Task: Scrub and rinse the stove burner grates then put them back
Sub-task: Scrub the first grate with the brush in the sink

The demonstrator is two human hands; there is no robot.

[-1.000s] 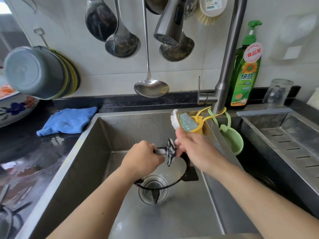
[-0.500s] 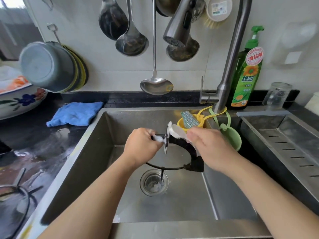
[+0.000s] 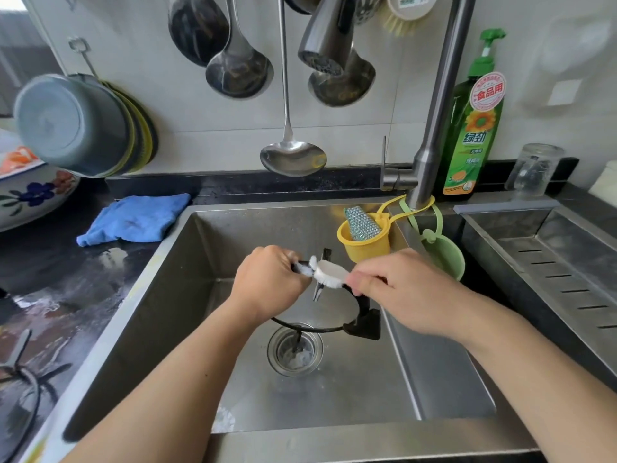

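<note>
Scrubbing stage: grate [image 3: 362, 320] held tilted over the sink [image 3: 187, 295], above the drain. Left hand [image 3: 270, 282] is curled round its ring; right hand [image 3: 405, 289] pinches a white brush [image 3: 330, 274] against a prong. Grate looks rigid and likely heavy, slippery with suds. Best gripped on the ring, clear of the prongs.

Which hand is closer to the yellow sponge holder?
Right. The right hand is just below and right of the yellow holder, gripping the brush. The left hand grips the grate farther left.
</note>
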